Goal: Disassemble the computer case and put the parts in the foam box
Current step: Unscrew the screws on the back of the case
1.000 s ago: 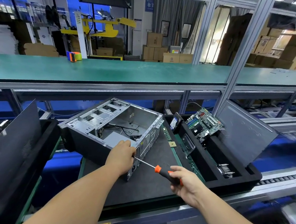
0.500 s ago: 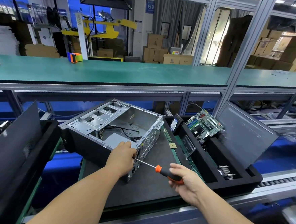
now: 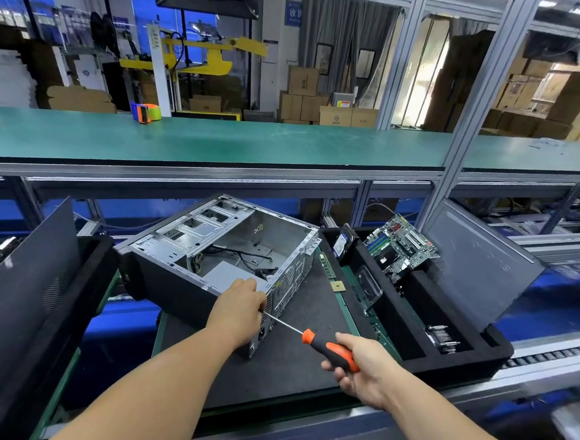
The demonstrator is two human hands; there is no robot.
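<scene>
Head view: the case (image 3: pixel 216 259) lies open side up on the black mat (image 3: pixel 291 357), its rear panel facing the person. The left hand (image 3: pixel 238 307) rests on the case's near rear corner, fingers curled over the edge. The right hand (image 3: pixel 358 364) grips the orange-and-black handle of the screwdriver (image 3: pixel 325 346), whose shaft reaches the rear panel just beside the left hand. The foam box (image 3: pixel 410 345) sits right of the mat, touching it, with the motherboard (image 3: pixel 400 246) propped in its far end.
</scene>
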